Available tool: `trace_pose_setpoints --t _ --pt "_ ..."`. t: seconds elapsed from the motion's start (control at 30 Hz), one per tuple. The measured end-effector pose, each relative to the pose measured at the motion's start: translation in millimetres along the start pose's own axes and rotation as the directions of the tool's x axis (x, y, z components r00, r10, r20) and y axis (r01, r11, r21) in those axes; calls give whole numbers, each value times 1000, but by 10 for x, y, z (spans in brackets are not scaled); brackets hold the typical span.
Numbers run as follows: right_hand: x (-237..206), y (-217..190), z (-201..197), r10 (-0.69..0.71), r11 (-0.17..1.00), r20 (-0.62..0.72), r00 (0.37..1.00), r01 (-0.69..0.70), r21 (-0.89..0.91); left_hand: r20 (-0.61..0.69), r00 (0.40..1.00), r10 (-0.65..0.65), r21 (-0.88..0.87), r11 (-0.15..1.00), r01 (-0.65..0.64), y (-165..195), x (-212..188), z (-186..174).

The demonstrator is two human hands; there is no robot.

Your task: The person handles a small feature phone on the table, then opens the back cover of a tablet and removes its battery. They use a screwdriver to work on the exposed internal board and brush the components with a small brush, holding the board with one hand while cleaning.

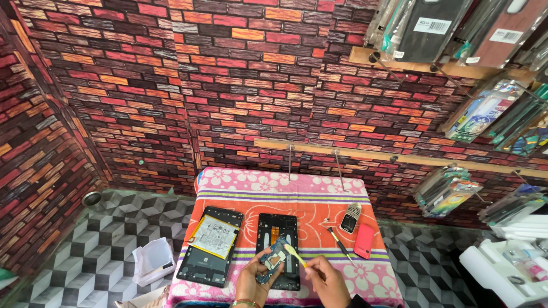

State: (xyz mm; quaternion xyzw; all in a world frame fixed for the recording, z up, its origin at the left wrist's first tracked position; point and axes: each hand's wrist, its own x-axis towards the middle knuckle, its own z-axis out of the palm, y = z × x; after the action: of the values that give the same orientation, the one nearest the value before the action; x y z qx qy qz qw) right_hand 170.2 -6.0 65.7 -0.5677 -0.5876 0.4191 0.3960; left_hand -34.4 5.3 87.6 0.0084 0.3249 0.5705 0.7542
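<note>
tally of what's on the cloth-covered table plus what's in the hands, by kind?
Opened tablet shells: 2 (one with battery, one bare frame)
Phones: 2 (keypad phone, red phone)
Screwdrivers: 1
Circuit boards: 1, in left hand
Brushes: 1, yellow, in right hand
Total: 7

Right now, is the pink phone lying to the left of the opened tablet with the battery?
No, the pink phone lies at the right side of the cloth-covered table, far right of the opened tablet.

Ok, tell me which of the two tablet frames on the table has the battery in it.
The left frame: a pale battery fills its upper half. The middle frame, beyond the hands, shows only a bare black shell.
</note>
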Motion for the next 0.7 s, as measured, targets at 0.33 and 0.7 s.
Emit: trace_pose_setpoints --t 0.33,0.7 --pt "-89 439 94 -91 994 55 994 94 -52 50 998 29 -39 999 -27 -124 145 -119" --pt "-229 616 182 -104 975 85 991 118 -186 127 992 -12 0 1000 12 -225 172 -119"
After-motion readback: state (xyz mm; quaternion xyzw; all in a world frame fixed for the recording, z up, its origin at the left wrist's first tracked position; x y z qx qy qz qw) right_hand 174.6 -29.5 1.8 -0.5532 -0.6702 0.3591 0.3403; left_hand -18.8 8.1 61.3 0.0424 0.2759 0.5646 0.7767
